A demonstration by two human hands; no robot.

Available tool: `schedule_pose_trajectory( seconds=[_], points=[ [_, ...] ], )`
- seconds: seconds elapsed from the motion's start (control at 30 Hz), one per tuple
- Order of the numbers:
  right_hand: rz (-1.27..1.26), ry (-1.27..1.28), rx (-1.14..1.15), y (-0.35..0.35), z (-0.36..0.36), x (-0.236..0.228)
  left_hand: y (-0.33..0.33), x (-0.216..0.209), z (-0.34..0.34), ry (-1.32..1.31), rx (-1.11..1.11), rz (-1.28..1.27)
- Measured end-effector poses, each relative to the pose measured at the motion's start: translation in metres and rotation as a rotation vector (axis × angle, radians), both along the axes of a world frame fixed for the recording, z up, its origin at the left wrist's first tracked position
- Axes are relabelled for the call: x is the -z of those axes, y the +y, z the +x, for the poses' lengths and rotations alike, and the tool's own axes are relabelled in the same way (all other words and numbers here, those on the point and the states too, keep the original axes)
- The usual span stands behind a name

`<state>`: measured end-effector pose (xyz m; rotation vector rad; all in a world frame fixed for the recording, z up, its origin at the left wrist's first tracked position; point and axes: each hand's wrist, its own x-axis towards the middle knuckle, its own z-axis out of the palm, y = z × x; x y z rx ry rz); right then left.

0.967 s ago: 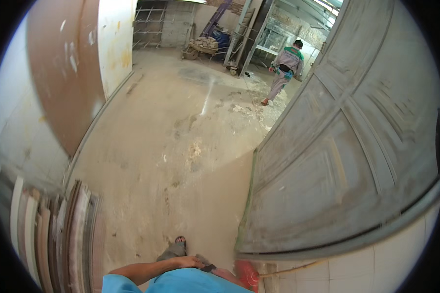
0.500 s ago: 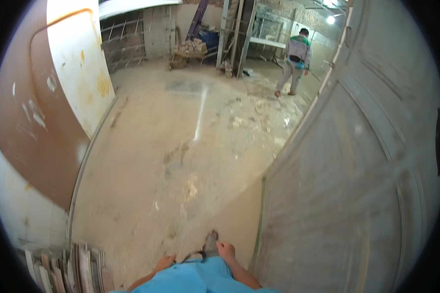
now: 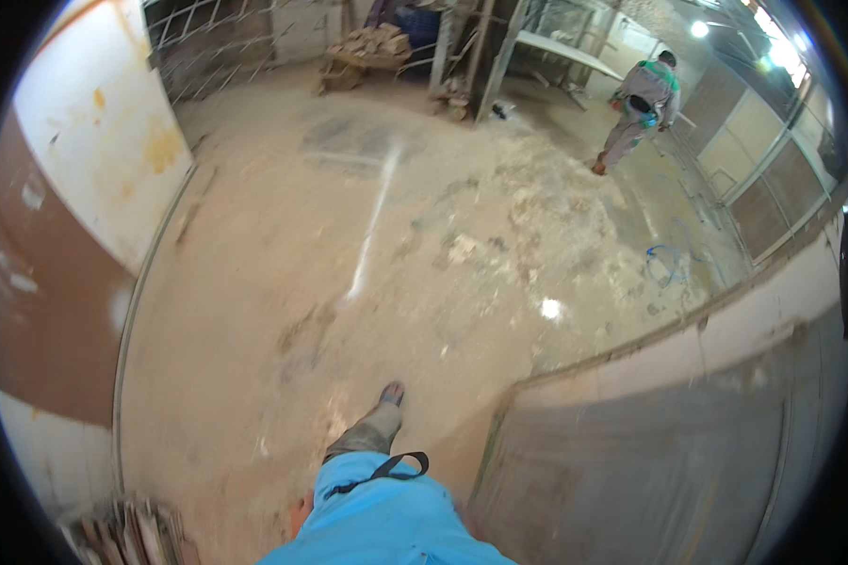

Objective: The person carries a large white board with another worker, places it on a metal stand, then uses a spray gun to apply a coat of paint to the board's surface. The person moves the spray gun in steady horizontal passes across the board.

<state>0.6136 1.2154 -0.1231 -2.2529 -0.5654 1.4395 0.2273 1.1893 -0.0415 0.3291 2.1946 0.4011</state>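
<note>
A small part of my left hand (image 3: 301, 513) shows at the lower edge, against the left side of my blue garment (image 3: 386, 508). Its fingers are mostly hidden, and no held thing can be made out. My right hand is out of sight. A black strap (image 3: 396, 464) loops over the front of the garment. One foot (image 3: 393, 393) in an open sandal is stretched forward on the dusty floor (image 3: 245, 282).
Narrow boards (image 3: 137, 532) stand at lower left, below a white and brown wall panel (image 3: 47, 320). A grey panel (image 3: 631, 471) fills the lower right. Farther off are a blue hose (image 3: 664, 266), a person (image 3: 643, 104) facing away, and a low stand piled with blocks (image 3: 372, 45).
The view has turned right and moved forward. My right hand has left the picture, and my left hand is now mostly hidden. The person has walked on; more floor and the hose have appeared.
</note>
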Motion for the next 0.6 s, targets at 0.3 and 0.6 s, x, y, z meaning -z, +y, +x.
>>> schedule_pose_trajectory(
  seconds=[0.3,0.6],
  points=[
    [0.132,0.018,0.486,0.364,0.131,0.037,0.464,0.056,0.130,-0.102,0.387,0.114],
    [0.122,0.004,0.694,0.693,0.351,0.049,0.896,0.063,0.361,-0.136,0.604,0.177]
  ],
)
